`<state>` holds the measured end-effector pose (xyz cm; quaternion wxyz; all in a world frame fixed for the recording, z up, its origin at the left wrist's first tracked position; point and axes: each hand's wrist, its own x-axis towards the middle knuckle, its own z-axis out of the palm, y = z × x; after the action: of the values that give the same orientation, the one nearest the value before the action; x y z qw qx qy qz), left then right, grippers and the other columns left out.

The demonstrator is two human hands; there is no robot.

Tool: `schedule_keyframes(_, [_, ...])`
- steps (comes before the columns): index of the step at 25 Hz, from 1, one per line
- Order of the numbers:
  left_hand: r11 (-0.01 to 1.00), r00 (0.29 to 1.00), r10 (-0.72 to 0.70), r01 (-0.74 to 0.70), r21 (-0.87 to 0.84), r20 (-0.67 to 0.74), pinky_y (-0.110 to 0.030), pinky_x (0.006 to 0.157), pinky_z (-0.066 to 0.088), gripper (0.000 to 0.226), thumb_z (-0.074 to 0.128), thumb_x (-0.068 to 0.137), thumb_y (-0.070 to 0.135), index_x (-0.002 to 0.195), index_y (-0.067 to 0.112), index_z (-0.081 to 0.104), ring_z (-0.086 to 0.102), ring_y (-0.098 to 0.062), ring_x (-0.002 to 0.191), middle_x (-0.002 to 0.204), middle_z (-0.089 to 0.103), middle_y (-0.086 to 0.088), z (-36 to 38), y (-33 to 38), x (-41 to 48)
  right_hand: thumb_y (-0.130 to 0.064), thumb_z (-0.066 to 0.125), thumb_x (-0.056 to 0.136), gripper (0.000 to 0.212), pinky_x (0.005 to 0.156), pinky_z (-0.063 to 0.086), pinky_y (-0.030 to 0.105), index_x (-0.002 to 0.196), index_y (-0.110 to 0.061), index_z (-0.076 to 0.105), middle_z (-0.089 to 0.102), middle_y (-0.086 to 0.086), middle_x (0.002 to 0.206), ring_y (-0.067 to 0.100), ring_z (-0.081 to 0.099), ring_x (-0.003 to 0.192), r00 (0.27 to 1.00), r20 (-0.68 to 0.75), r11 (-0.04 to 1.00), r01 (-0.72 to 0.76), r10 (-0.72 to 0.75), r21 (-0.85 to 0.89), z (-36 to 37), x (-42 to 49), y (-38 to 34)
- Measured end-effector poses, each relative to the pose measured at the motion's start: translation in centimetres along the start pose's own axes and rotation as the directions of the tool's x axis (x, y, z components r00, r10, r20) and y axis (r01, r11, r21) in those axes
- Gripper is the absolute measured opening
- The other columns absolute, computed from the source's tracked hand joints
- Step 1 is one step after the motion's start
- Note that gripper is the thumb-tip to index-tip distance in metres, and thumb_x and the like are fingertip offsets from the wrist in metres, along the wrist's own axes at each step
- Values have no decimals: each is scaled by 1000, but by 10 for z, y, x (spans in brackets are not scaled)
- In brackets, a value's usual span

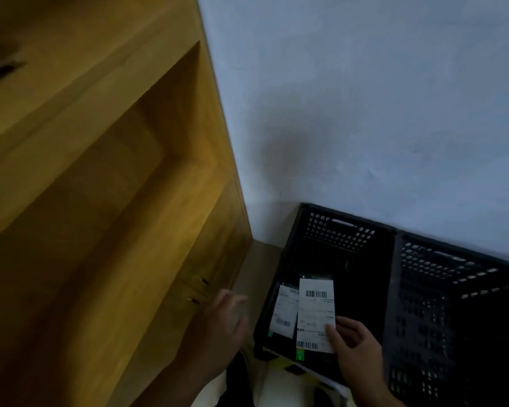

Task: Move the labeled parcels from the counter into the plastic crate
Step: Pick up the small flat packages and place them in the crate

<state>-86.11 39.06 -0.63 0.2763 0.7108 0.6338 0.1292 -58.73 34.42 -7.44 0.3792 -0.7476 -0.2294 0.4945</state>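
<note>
The crate [394, 242] sits against white wall [365, 98] beside wooden cabinet [100, 171]; right hand [356, 348] fingers [332, 333] pinch a parcel [315, 312], left hand [221, 321] fingers [232, 298] spread.

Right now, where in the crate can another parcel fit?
Free, though dark: the crate floor from the bigger parcel to the far wall, and rightwards. Crowded: near-left corner, where the smaller parcel lies and the right hand pinches the bigger one.

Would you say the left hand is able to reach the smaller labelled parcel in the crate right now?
Probably yes. The left hand hovers open just outside the crate, and the smaller parcel lies at that near side, label uncovered. The larger parcel that the right hand holds only borders its right edge.
</note>
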Motion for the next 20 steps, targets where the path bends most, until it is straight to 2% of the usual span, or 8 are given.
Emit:
schedule_keyframes(2, [999,999,13,-11,-34,36,-23,80,50,32,42,88,55,116,47,54,50,7,102,116,45,32,4,-26,28,-14,76,90,23,71,59,28,110,-13,64,72,3,100,15,70,88,998,-54,999,-43,43,5,34,16,16])
schedule_keyframes(5, [999,989,27,-24,-22,149,-12,80,41,35,39,87,59,119,50,51,44,14,109,119,42,36,19,-54,52,-16,73,93,23,81,59,34,112,-13,62,70,2,103,15,69,91,987,-137,995,-94,89,-30,78,44,47])
schedule_keyframes(9, [998,966,49,-40,-39,252,-8,81,38,25,49,93,49,118,48,53,42,12,112,118,44,34,52,-77,74,-15,72,94,17,80,59,35,107,-13,61,66,-5,94,8,67,86,981,-176,989,-105,86,-101,122,89,91])
schedule_keyframes(12, [998,945,67,-67,-10,321,-9,83,38,23,55,97,38,120,42,56,44,7,109,114,45,29,67,-90,84,-13,71,94,18,79,58,32,109,-8,62,69,1,97,12,67,86,972,-204,986,-139,117,-94,141,113,116])
schedule_keyframes(14, [997,938,71,-79,8,340,-9,84,37,24,56,97,36,120,39,57,44,7,109,113,44,30,73,-97,85,-14,70,95,23,78,56,29,115,-7,62,70,6,103,16,68,89,969,-200,977,-171,144,-128,149,123,130])
schedule_keyframes(18, [999,926,31,-40,17,376,-8,89,37,23,54,98,40,121,39,58,44,8,113,115,45,31,77,-106,83,-17,73,92,37,87,56,37,124,-3,61,69,15,117,30,67,106,967,-164,930,-234,193,-283,151,132,145])
schedule_keyframes(20, [1000,924,9,-18,22,381,-4,91,34,24,54,98,40,122,39,58,42,10,116,117,45,32,78,-109,83,-24,78,88,49,91,56,39,129,-2,60,67,16,122,32,66,110,969,-148,931,-234,198,-282,149,135,143])
